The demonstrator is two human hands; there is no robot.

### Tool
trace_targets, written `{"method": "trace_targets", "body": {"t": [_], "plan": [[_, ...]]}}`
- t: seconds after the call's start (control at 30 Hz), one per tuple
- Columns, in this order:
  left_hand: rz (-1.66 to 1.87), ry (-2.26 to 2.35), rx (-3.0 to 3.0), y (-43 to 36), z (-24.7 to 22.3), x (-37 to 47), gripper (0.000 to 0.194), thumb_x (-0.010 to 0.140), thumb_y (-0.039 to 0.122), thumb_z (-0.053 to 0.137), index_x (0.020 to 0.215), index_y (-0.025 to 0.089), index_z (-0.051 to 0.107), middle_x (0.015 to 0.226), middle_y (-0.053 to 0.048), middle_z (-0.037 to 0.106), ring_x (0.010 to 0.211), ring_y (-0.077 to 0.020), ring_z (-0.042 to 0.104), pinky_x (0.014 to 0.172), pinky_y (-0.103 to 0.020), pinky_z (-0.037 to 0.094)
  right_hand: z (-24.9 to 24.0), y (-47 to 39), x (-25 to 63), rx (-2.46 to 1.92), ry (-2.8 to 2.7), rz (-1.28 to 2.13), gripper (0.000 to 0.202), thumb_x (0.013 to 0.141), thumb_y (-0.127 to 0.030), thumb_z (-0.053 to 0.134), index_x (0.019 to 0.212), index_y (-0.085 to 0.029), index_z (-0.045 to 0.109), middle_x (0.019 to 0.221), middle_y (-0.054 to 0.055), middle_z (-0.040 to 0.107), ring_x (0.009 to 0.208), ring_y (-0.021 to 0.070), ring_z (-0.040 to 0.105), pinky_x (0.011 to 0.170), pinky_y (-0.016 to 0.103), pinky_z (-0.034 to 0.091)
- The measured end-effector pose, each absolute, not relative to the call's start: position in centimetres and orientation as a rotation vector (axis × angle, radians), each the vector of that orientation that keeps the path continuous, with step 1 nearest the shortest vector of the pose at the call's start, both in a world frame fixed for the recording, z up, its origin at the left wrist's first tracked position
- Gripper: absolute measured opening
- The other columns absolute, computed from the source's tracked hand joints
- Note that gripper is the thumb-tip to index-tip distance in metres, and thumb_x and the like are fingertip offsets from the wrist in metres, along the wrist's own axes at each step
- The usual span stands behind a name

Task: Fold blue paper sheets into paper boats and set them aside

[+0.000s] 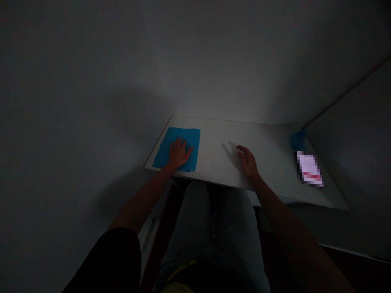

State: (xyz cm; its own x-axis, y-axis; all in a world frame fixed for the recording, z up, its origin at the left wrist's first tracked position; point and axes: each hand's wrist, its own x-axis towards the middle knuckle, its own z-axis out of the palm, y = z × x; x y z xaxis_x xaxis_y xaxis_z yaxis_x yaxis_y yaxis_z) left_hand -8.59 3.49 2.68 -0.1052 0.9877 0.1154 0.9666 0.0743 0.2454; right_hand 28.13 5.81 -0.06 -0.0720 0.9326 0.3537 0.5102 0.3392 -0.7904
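A flat blue sheet, cloth or paper I cannot tell, (161,152) lies at the left end of the white tabletop (214,138). My left hand (179,154) rests on it, palm down with the fingers spread. To the right, my right hand (248,160) is held over or at the tabletop, apart from the sheet. Its fingers are stretched out, with the thumb side towards the left, and nothing shows in it. A shadow falls on the surface to its left.
At the right end lies a pixelated, bright phone-like object (310,169). Behind it sits a crumpled blue thing (298,139) by the wall corner. Grey walls (220,61) close off the back and both sides. My legs (197,219) are under the front edge. The room is dim.
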Motion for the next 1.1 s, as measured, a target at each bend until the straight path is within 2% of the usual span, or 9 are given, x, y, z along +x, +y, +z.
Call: {"method": "trace_targets", "body": {"t": [0.27, 0.37, 0.47, 0.63, 0.73, 0.83, 0.93, 1.03, 1.1], "plan": [[0.262, 2.241, 2.048, 3.2, 3.0, -9.4, 0.069, 0.107, 0.054, 0.039, 0.166, 0.017, 0.043, 0.177, -0.017, 0.035, 0.168, -0.0339, 0.022, 0.137, -0.056, 0.013, 0.2, 5.8, 27.8, -1.382, -1.763, 0.557, 0.064, 0.104, -0.072, 0.043, 0.136, -0.022, 0.067, 0.14, 0.015, 0.072, 0.128, 0.034, 0.067, 0.116, 0.057, 0.046], [0.306, 2.204, 2.195, 2.5, 3.5, -5.9, 0.067, 0.109, 0.049, 0.034, 0.166, 0.016, 0.042, 0.178, -0.016, 0.033, 0.17, -0.0316, 0.018, 0.138, -0.055, 0.012, 0.2, 5.7, 27.4, -1.414, -1.786, 0.538, 0.059, 0.107, -0.067, 0.041, 0.136, -0.023, 0.066, 0.141, 0.014, 0.071, 0.131, 0.0313, 0.065, 0.117, 0.052, 0.047], [0.338, 1.981, 2.37, 0.8, 2.6, -0.2, 0.067, 0.109, 0.05, 0.038, 0.169, 0.022, 0.039, 0.177, -0.011, 0.037, 0.17, -0.0295, 0.018, 0.138, -0.054, 0.017, 0.2, 5.4, 26.9, -1.452, -1.819, 0.526, 0.052, 0.108, -0.061, 0.045, 0.137, -0.023, 0.066, 0.139, 0.011, 0.072, 0.125, 0.0281, 0.068, 0.114, 0.047, 0.048], [0.458, 1.692, 2.519, -1.3, -0.1, 5.7, 0.073, 0.109, 0.055, 0.039, 0.165, 0.01, 0.043, 0.175, -0.018, 0.038, 0.168, -0.0354, 0.024, 0.135, -0.056, 0.027, 1.0, 5.7, 27.5, -1.495, -1.916, 0.433, 0.037, 0.109, -0.049, 0.054, 0.132, -0.024, 0.069, 0.134, 0.009, 0.073, 0.121, 0.0261, 0.066, 0.111, 0.044, 0.046], [0.504, 1.734, 2.52, -1.2, -0.7, 5.8, 0.078, 0.107, 0.06, 0.042, 0.165, 0.009, 0.042, 0.174, -0.02, 0.038, 0.167, -0.038, 0.024, 0.133, -0.059, 0.028, 2.8, 7.1, 30.8, -1.566, -2.009, 0.221, 0.038, 0.104, -0.046, 0.065, 0.133, -0.023, 0.069, 0.134, 0.012, 0.071, 0.129, 0.0298, 0.06, 0.113, 0.046, 0.04], [0.508, 1.739, 2.523, -1.2, -0.6, 5.5, 0.078, 0.106, 0.062, 0.044, 0.165, 0.01, 0.043, 0.174, -0.02, 0.039, 0.167, -0.0381, 0.026, 0.133, -0.059, 0.029, 5.1, 9.3, 36.3, -1.809, -1.919, -0.01, 0.039, 0.103, -0.041, 0.065, 0.135, -0.019, 0.069, 0.142, 0.017, 0.064, 0.134, 0.0334, 0.055, 0.114, 0.049, 0.036], [0.504, 1.748, 2.518, -1.3, -0.2, 5.4, 0.079, 0.105, 0.062, 0.047, 0.165, 0.01, 0.043, 0.173, -0.02, 0.041, 0.166, -0.0386, 0.028, 0.132, -0.06, 0.03, 6.4, 11.3, 41.8, -2.127, -1.845, -0.168, 0.032, 0.102, -0.037, 0.064, 0.124, -0.015, 0.075, 0.15, 0.021, 0.058, 0.139, 0.0371, 0.048, 0.116, 0.053, 0.031], [0.495, 1.756, 2.508, -1.4, -0.1, 5.5, 0.079, 0.104, 0.062, 0.049, 0.164, 0.012, 0.044, 0.173, -0.02, 0.042, 0.165, -0.0385, 0.03, 0.131, -0.06, 0.031, 6.7, 12.8, 45.5, -2.308, -1.81, -0.225, 0.028, 0.102, -0.029, 0.062, 0.122, -0.017, 0.077, 0.145, 0.02, 0.061, 0.139, 0.0363, 0.047, 0.117, 0.052, 0.029], [0.498, 1.757, 2.501, -1.5, 0.0, 5.6, 0.077, 0.104, 0.061, 0.05, 0.164, 0.013, 0.044, 0.172, -0.019, 0.043, 0.164, -0.0384, 0.032, 0.13, -0.06, 0.032, 6.7, 13.7, 46.9, -2.333, -1.801, -0.187, 0.03, 0.104, -0.02, 0.055, 0.126, -0.018, 0.077, 0.136, 0.018, 0.068, 0.132, 0.0326, 0.054, 0.115, 0.051, 0.03]]}}
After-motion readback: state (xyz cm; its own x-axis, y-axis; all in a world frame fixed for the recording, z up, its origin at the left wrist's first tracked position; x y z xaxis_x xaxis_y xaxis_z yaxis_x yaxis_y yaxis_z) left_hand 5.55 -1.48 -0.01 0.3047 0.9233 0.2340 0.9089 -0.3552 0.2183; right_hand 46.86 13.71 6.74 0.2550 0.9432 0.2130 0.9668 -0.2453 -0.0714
